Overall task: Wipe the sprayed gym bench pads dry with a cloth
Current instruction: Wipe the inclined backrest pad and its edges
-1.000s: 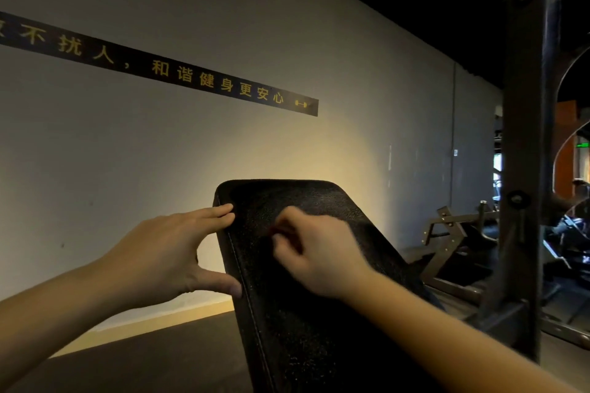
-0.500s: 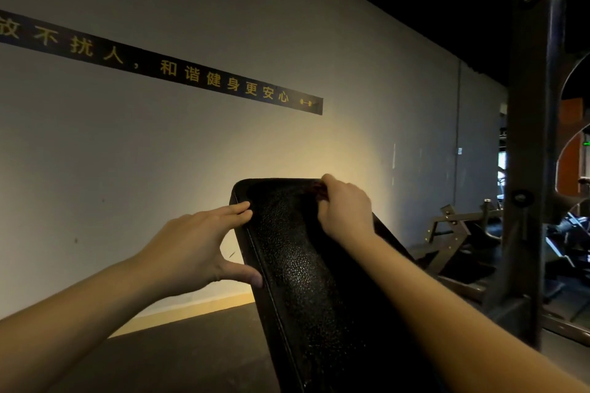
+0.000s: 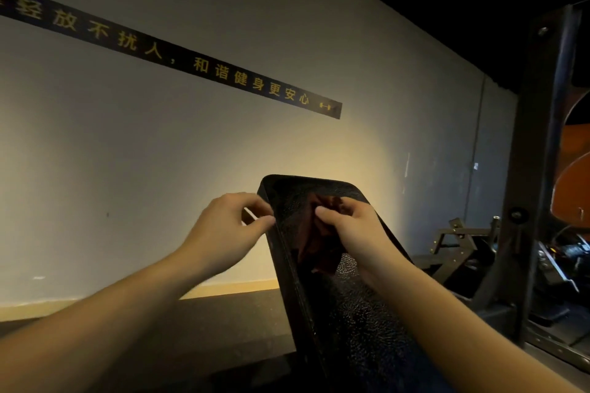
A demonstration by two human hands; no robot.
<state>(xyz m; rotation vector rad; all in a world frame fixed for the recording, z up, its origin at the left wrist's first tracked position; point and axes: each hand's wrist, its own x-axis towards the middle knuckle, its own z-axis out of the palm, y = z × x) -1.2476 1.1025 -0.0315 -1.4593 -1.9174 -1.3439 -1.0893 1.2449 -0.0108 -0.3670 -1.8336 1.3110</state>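
Because the lighting is dim, the head view shows the black bench pad (image 3: 351, 313) mostly as a dark, grainy slab. Its long axis runs from the lower foreground up and away towards the wall (image 3: 191, 153). It tilts steeply, and its rounded top end points upward and slightly left. The dark red cloth (image 3: 314, 233) lies bunched on the pad's upper face, just below that top end.

The right hand (image 3: 354, 230) has its grip closed round the cloth, with the fingers curled into the folds and the thumb on top, holding it against the pad. The left hand (image 3: 230, 230) reaches the pad's left edge with bent fingertips. It is blurred, so I cannot tell whether its grip clamps the edge or only touches it.

The pad's surface is pebbled and glints in patches lower down. Behind it, a pale wall carries a slanting black strip (image 3: 223, 73) with yellow characters. A light skirting board (image 3: 230, 289) meets the dark floor (image 3: 223, 329). On the right stands a dark metal post (image 3: 539, 169) with low machine frames (image 3: 459, 239) beyond it.
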